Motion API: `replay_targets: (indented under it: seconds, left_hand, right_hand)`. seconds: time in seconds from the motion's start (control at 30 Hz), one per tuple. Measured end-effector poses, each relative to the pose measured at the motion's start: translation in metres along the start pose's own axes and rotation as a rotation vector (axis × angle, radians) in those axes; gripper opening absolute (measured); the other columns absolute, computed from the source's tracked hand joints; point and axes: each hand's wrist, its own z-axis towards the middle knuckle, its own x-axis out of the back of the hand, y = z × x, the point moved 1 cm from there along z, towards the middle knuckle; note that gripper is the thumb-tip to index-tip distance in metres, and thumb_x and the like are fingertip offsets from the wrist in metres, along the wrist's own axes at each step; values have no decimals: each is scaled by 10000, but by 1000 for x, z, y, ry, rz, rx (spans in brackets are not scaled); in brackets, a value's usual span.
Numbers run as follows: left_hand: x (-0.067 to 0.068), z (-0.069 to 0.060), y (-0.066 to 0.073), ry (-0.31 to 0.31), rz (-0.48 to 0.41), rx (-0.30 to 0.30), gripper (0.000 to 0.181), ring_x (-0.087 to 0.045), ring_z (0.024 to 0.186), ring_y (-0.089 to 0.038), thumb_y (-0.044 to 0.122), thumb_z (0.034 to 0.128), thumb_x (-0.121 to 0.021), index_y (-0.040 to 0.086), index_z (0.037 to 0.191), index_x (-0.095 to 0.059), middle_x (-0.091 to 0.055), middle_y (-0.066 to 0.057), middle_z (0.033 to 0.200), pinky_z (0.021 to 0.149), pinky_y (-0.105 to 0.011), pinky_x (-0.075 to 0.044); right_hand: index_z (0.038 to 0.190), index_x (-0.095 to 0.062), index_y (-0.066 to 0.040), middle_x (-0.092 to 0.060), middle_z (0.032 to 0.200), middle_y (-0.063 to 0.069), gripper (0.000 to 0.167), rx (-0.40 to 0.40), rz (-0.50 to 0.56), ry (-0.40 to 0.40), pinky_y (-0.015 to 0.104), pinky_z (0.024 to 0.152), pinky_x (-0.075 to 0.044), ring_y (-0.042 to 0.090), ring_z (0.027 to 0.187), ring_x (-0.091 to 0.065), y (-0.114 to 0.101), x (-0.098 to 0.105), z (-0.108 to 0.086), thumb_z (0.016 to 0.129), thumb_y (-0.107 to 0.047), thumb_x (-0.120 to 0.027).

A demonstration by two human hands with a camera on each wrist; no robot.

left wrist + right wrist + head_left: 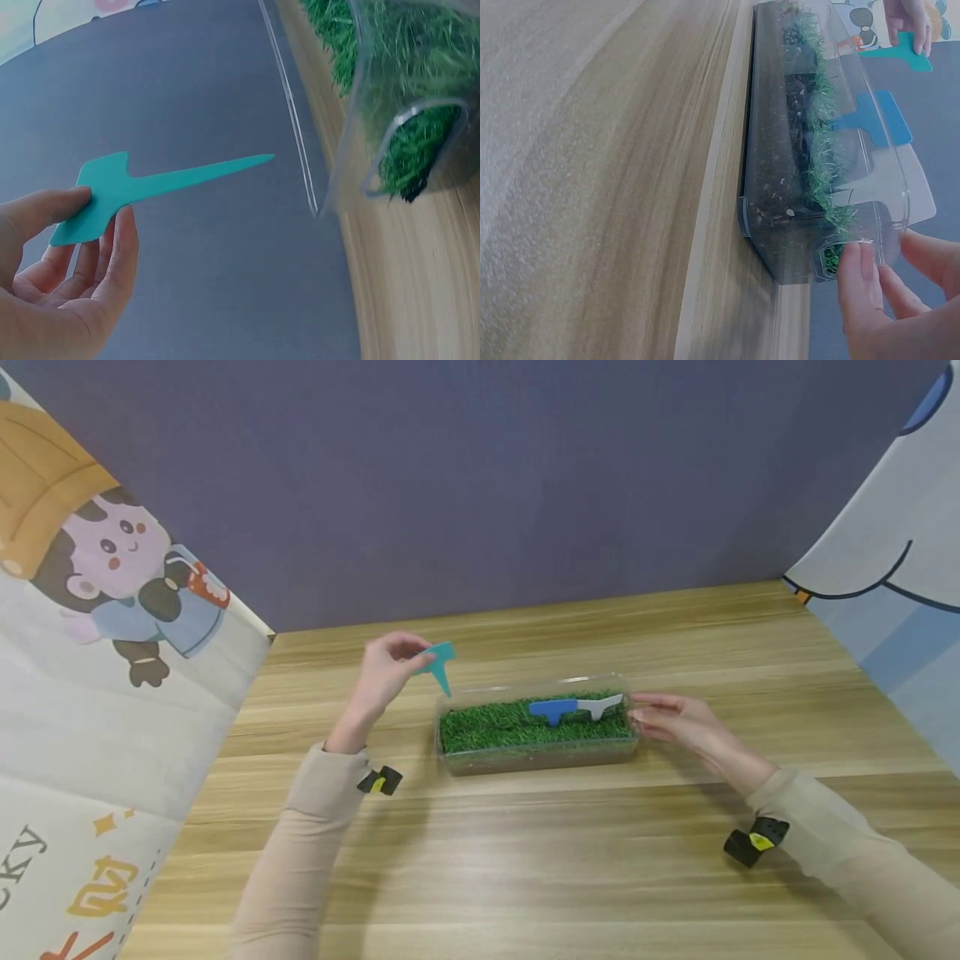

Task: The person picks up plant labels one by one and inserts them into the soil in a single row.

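Observation:
A teal T-shaped marker (441, 665) is pinched by its wide head in the left hand (384, 677), its pointed stem aimed down above the left end of a clear box (540, 762). In the left wrist view the thumb lies on the marker (112, 193). Green grass (487, 727) over dark soil fills the box. A blue marker (553, 709) and a white marker (598, 705) stand in the grass towards the right. The right hand (686, 727) holds the box's right end wall, thumb and fingers at its rim, as the right wrist view shows.
The box stands on a wood-grain table (480, 860). Behind the table rises a dark blue-grey panel (480, 485). Printed cloths hang at the left (67, 710) and right (900, 635). Each wrist wears a small black camera.

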Motion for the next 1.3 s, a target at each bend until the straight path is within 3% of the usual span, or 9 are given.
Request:
replay_targets:
  seconds: [0.4,0.8,1.3]
  left_hand:
    - [-20,0,2,-86,36,-23,172,-558,760,-174,87,798,-633,-5,943,-620,-621,-123,900,691,-274,-466]
    - [-40,2,-1,-179,54,-49,158,-565,775,-185,63,793,-637,-12,929,-613,-626,-124,875,685,-255,-463]
    - [-55,-1,-2,-294,91,-38,141,-571,809,-196,75,818,-614,-4,933,-598,-618,-113,882,686,-258,-469]
  right_hand:
    - [1332,-265,59,-447,1246,210,616,6,0,-8,276,897,-413,57,931,-582,-1,0,-1,852,-166,-578]
    - [1323,-271,72,-591,1076,9,634,9,28,-11,265,880,-425,65,921,-591,-1,0,-1,838,-168,-600]
    - [1322,-270,73,-558,1150,88,645,29,7,-22,268,882,-424,55,924,-585,2,1,2,835,-188,-604]
